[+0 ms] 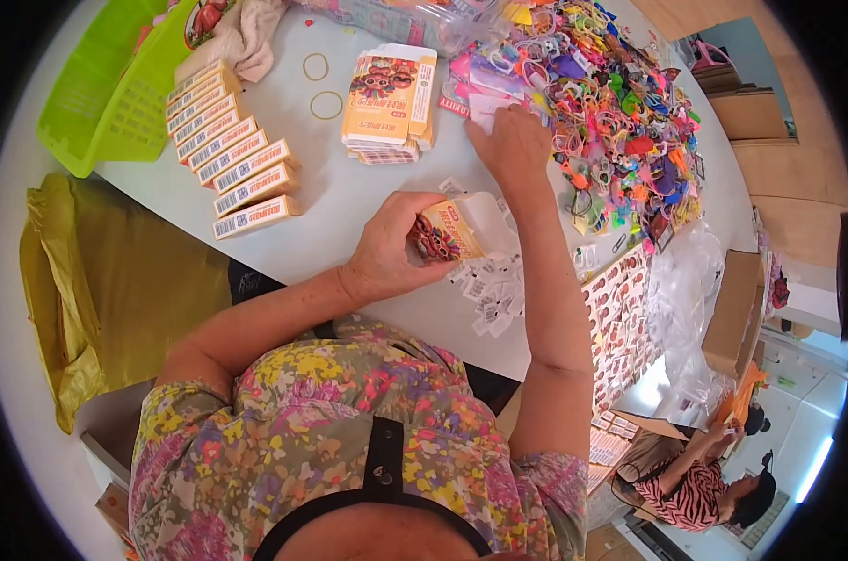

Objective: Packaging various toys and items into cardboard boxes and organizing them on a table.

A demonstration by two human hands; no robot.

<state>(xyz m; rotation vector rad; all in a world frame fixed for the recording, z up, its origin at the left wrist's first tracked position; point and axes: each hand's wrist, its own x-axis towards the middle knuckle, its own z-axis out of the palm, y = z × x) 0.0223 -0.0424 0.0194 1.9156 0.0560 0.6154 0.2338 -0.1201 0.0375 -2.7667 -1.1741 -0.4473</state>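
My left hand (393,245) is wrapped round a small orange printed carton (450,230), its white end flap standing open to the right. Farther off, my right hand (517,154) reaches onto pink and clear plastic packets (487,82); its fingers are bent down, and what lies under the fingertips is hidden. Right beside it spreads a big heap of colourful small trinkets (630,140). Small white printed slips (491,292) lie scattered below the carton. Ahead of my left hand stands a stack of flattened cartons (379,101) in the same orange print.
Several closed cartons (253,217) form a slanting row at left. Two rubber bands (326,105), a cloth (248,42) and a green basket (129,103) are beyond. A yellow bag (152,280) hangs by the left edge. Sticker sheets (620,318), clear plastic (690,309) and another person (690,491) are at right.
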